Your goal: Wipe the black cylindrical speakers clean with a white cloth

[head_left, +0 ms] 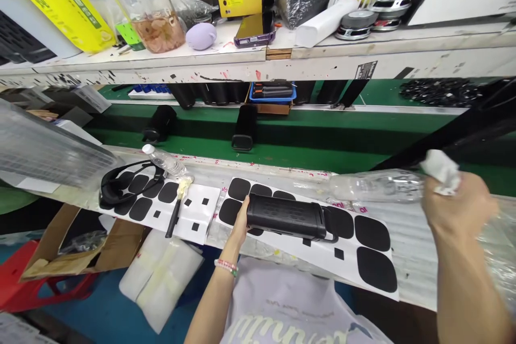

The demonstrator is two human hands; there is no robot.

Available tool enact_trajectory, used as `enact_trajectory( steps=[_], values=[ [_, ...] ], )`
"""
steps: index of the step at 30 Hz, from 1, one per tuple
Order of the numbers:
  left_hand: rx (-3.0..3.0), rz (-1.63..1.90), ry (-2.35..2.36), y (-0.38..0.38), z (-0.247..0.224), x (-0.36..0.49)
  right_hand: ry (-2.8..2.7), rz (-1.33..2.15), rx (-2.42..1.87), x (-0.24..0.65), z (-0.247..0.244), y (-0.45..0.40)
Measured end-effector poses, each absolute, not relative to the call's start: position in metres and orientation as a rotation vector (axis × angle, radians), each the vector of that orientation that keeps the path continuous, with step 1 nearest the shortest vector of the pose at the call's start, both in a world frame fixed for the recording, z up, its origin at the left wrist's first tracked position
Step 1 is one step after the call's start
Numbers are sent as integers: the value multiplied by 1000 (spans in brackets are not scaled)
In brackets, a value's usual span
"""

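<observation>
A long black speaker housing (286, 216) lies across white sheets of black rounded stickers (373, 234), with a strap-like loop at its right end. My left hand (241, 221) grips the left end of this housing, the fingers partly hidden behind it. Off to the right, my right hand (459, 207) is raised and closed around a crumpled white tissue (441, 171); motion blurs it a little. Beside that hand, a clear plastic bottle (374, 185) lies on its side along the bench; whether the two touch I cannot tell.
Left on the bench are a brush (174, 215) with pale residue, a small water bottle (165, 160) and black goggles (116, 185). Beyond runs a green conveyor belt (193, 129) carrying black housings (244, 129). A cluttered shelf (169, 67) overhangs it. A cardboard box (124, 242) stands below left.
</observation>
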State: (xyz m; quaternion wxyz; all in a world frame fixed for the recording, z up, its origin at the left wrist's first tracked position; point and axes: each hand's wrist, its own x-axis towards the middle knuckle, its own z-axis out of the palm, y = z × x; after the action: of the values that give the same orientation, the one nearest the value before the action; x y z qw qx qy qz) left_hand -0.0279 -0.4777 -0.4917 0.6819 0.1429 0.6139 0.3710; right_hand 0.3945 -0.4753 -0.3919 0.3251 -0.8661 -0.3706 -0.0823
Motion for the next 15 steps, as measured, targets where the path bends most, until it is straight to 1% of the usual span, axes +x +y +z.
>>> enact_trajectory(
  steps=[2,5,9,11,13,15],
  values=[
    [319,833,1381,-478,-492,-28,-1249,-251,-2309,381,-396,-468],
    [313,847,1383,-479,-494,-27,-1593,-314,-2188,369,-401,-461],
    [307,894,1360,-482,-495,-26,-1408,-505,-2148,332,-389,-450],
    [300,921,1351,-483,-494,-26,-1416,-389,-1965,280,-387,-445],
    [290,944,1344,-484,-493,-25,-1624,50,-1639,209,-397,-444],
    [280,966,1331,-484,-493,-24,-1805,242,-1474,141,-418,-450]
  ],
)
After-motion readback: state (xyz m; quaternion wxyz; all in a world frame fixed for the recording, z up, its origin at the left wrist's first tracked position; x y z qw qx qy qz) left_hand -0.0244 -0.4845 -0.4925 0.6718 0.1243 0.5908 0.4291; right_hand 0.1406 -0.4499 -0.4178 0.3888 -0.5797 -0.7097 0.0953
